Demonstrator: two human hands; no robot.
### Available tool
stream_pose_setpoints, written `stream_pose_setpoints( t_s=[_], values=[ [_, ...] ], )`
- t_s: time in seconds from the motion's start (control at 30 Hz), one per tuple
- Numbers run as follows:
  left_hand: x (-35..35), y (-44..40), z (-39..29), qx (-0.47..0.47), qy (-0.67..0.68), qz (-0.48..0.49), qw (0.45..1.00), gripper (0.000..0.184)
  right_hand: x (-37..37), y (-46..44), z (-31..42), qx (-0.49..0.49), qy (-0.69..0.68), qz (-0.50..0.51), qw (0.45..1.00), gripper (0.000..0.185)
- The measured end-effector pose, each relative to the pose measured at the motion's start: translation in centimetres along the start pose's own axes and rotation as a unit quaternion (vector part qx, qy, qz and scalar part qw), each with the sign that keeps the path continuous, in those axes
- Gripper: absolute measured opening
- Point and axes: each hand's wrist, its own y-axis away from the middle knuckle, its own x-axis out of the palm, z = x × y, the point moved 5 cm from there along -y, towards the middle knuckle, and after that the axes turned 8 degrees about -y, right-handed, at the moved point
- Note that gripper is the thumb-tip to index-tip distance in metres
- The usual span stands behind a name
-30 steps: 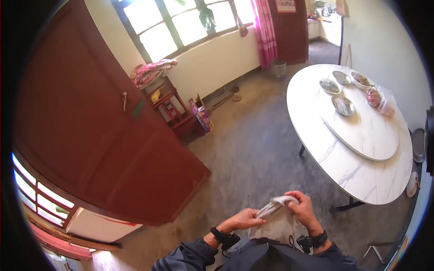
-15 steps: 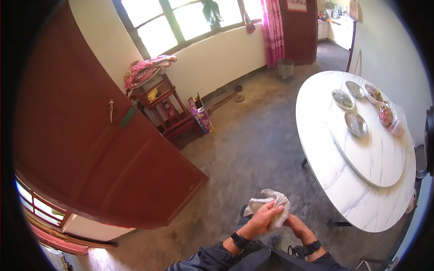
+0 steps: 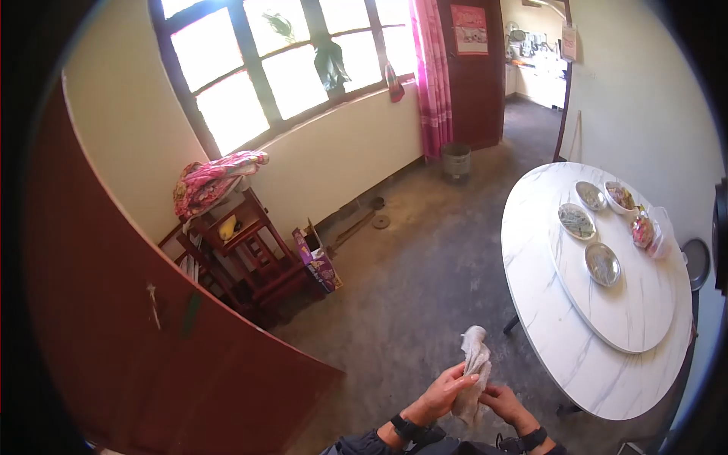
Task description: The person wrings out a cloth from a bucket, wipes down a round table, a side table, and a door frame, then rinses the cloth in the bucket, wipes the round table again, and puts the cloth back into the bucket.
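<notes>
My left hand (image 3: 444, 393) has the crumpled off-white fabric cloth (image 3: 472, 369) pinched between thumb and fingers, around its middle; upper end sticks up past the grip, lower part hangs between my hands; right hand (image 3: 506, 403) is at the lower side, fingers curled in by the edge; can't tell whether that grip is closed on fabric or just touching.

Cloth is in the air over the grey concrete floor (image 3: 409, 265), off to the side of the round white marble-patterned desk (image 3: 531, 303); covered oval dish (image 3: 603, 264) and the rest of the dishes are well apart from it.

My read on handling: keep the left pinch firm but not crushing; let the right fingers find an edge rather than a fold before any pull; work hand over hand, one grip always secure; soft fabric bunches and twists, so go by feel as well as sight; main risk is a loose end slipping floorward; keep both wrists relaxed, elbows in.
</notes>
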Motion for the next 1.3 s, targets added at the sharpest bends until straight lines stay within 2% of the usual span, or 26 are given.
stream_pose_setpoints(
  t_s=[0.07, 0.1, 0.2, 0.27, 0.33, 0.43, 0.47, 0.57, 0.67, 0.7, 0.83, 0.97, 1.13, 1.3],
  values=[
    [-0.6, -0.6, -1.4, -0.008, -0.013, 0.014, 1.000, 0.046, 0.5, -1.6, 2.5, -0.058, -0.020, -0.019, 0.998, 0.041],
    [-1.1, -1.0, -1.7, -0.007, -0.015, 0.009, 1.000, 0.046, 0.4, -3.1, 2.1, -0.043, -0.020, -0.008, 0.999, 0.047],
    [-1.7, -2.6, -2.4, -0.012, -0.026, 0.001, 1.000, 0.045, 1.5, -7.0, 1.2, -0.053, -0.187, 0.014, 0.981, 0.050],
    [-1.9, -3.4, -3.7, -0.023, -0.035, -0.003, 0.999, 0.046, 1.8, -9.8, -0.3, -0.020, -0.192, 0.057, 0.980, 0.053],
    [-2.9, -4.0, -6.0, -0.051, -0.090, -0.037, 0.994, 0.047, 2.2, -10.7, 0.4, -0.022, -0.272, 0.077, 0.959, 0.052],
    [-5.2, -6.0, -9.2, -0.004, -0.083, -0.050, 0.995, 0.041, 1.4, -11.7, 3.6, 0.013, -0.272, 0.084, 0.958, 0.039],
    [-5.6, -6.7, -10.5, 0.007, -0.100, -0.074, 0.992, 0.039, 0.3, -12.3, 4.4, 0.004, -0.297, 0.065, 0.953, 0.040],
    [-8.1, -8.3, -12.9, -0.069, -0.277, -0.104, 0.953, 0.027, -2.7, -13.8, 7.3, -0.033, -0.352, 0.010, 0.935, 0.035],
    [-11.5, -11.1, -13.7, -0.079, -0.243, -0.173, 0.951, 0.022, -6.9, -16.0, 8.1, -0.045, -0.285, -0.046, 0.956, 0.030],
    [-11.3, -12.2, -15.0, -0.036, -0.320, -0.205, 0.924, 0.017, -7.9, -15.8, 9.7, -0.052, -0.315, -0.044, 0.947, 0.027],
    [-12.3, -17.7, -16.9, 0.037, -0.327, -0.245, 0.912, 0.015, -10.8, -18.8, 9.8, -0.088, -0.316, -0.086, 0.941, 0.024],
    [-16.9, -25.7, -19.6, 0.071, -0.508, -0.256, 0.820, 0.014, -15.6, -19.2, 15.0, -0.112, -0.337, -0.147, 0.923, 0.019],
    [-13.1, -38.0, -28.5, 0.165, -0.451, -0.171, 0.861, 0.016, -23.8, -22.5, 22.8, -0.285, -0.154, -0.260, 0.909, 0.019],
    [-7.0, -48.0, -34.4, 0.264, -0.326, -0.096, 0.903, 0.019, -29.5, -23.7, 30.2, -0.366, -0.069, -0.389, 0.842, 0.022]
  ],
)
